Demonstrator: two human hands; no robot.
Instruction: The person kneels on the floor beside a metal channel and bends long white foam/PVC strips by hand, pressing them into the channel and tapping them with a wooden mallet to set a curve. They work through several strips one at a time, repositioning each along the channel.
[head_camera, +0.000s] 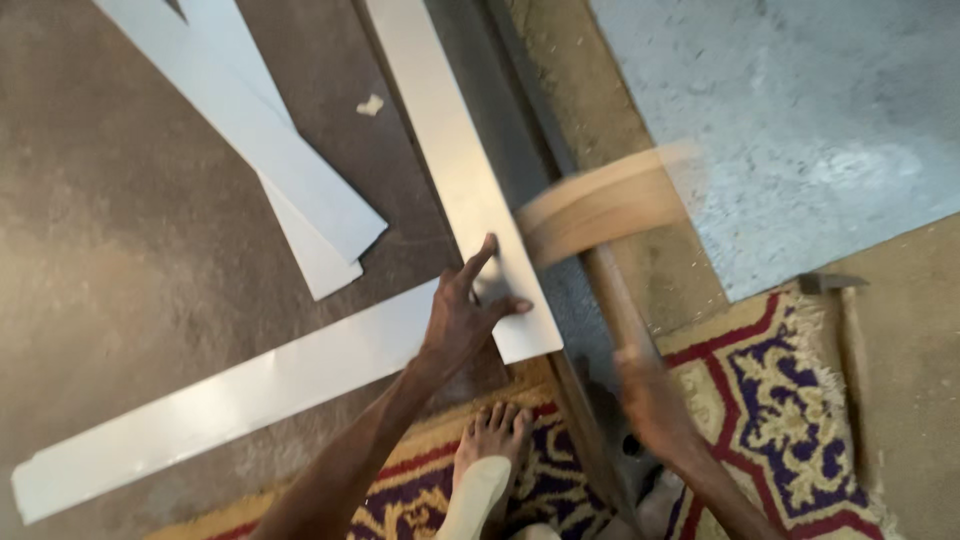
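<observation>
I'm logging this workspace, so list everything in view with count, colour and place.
metal strip: one, silvery, running from top centre down to the left hand
white strips: two, overlapping, upper left on the floor
long white strip: one, lying slantwise lower left
wooden mallet: one, tan, blurred, centre right above the metal strip
rug: one, red, yellow and purple, bottom
hammer: one, dark head, right edge of rug
foot: one, bare, bottom centre
left hand: fingers spread, pressing the metal strip
right hand: blurred, gripping the mallet handle
</observation>
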